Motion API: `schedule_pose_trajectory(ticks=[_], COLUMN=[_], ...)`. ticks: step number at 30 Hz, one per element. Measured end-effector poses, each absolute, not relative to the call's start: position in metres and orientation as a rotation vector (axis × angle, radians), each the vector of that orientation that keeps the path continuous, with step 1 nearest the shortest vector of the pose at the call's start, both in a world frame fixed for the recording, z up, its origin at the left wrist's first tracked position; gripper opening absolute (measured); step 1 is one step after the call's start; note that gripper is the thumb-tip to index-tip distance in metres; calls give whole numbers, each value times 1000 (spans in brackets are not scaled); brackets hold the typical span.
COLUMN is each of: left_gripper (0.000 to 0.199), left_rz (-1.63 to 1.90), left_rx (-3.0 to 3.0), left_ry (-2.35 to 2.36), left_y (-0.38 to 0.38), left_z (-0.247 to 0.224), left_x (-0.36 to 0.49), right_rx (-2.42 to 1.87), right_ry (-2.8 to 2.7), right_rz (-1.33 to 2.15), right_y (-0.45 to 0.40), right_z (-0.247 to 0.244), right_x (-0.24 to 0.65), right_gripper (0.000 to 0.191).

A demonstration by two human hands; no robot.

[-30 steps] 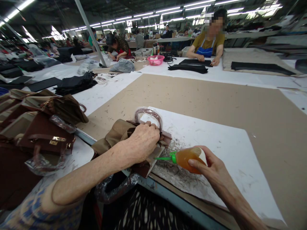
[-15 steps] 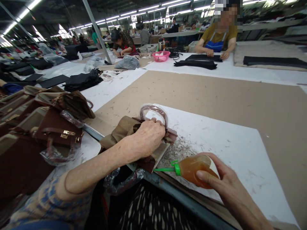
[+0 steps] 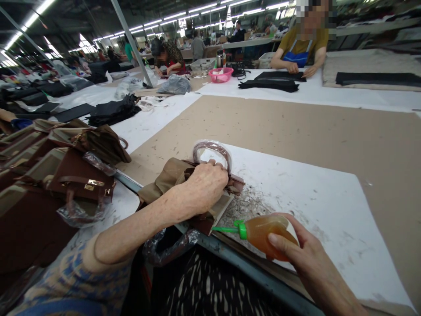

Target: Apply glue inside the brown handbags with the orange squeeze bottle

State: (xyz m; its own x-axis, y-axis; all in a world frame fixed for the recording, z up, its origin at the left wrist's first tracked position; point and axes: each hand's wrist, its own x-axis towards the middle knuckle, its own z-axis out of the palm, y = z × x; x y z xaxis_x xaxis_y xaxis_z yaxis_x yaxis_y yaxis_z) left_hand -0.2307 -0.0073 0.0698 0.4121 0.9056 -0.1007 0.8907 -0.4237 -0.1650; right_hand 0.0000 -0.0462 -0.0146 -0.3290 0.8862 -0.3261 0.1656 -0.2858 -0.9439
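Note:
A brown handbag (image 3: 171,175) lies at the table's near edge, its upper plastic-wrapped handle (image 3: 213,147) standing up and another wrapped handle (image 3: 171,250) hanging below the edge. My left hand (image 3: 205,186) is closed on the bag near its opening; the fingertips are partly hidden. In my right hand (image 3: 292,241) is a squeeze bottle (image 3: 268,235) of amber liquid with a green cap and a thin green nozzle. The bottle is tilted on its side. Its nozzle tip points left, at the bag's lower corner; whether they touch I cannot tell.
Several brown handbags (image 3: 75,175) stand in rows at left. White paper (image 3: 312,193) with dark scraps lies over brown board (image 3: 296,123). Farther back are a pink basket (image 3: 221,75), black pieces (image 3: 268,85) and a co-worker in a blue apron (image 3: 297,55). A metal pole (image 3: 131,41) rises behind.
The bottle's nozzle tip has shifted very slightly up and right along the bag's corner. My left hand keeps its hold on the handbag. The whole view has moved a little.

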Motion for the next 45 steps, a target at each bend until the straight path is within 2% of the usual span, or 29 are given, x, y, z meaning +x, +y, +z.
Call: schedule_pose_trajectory(ticks=[12, 22, 31, 36, 38, 42, 45], left_gripper=[17, 19, 12, 10, 10, 12, 14], left_rz=[310, 280, 298, 303, 304, 262, 224], left_rx=[-2582, -2578, -2616, -2612, -2605, -2578, -2567], left_ry=[-1662, -1651, -1684, -1655, -1671, -1716, -1779], left_y=[-9, -5, -4, -2, -2, -2, -2], left_z=[72, 66, 82, 83, 84, 85, 84], left_x=[-228, -232, -232, -233, -232, -232, -235], right_rx=[-1470, -1506, -1151, -1079, -1052, -980, -1051], right_ry=[-1581, -1811, -2066, -2182, -2250, -2358, -2222], right_rz=[1217, 805, 490, 247, 141, -99, -210], right_y=[-43, -24, -10, -5, -4, 1, 10], right_z=[-11, -32, -47, -48, -51, -51, -31], right_x=[5, 6, 3, 3, 4, 13, 32], right_gripper=[43, 52, 32, 55, 58, 53, 43])
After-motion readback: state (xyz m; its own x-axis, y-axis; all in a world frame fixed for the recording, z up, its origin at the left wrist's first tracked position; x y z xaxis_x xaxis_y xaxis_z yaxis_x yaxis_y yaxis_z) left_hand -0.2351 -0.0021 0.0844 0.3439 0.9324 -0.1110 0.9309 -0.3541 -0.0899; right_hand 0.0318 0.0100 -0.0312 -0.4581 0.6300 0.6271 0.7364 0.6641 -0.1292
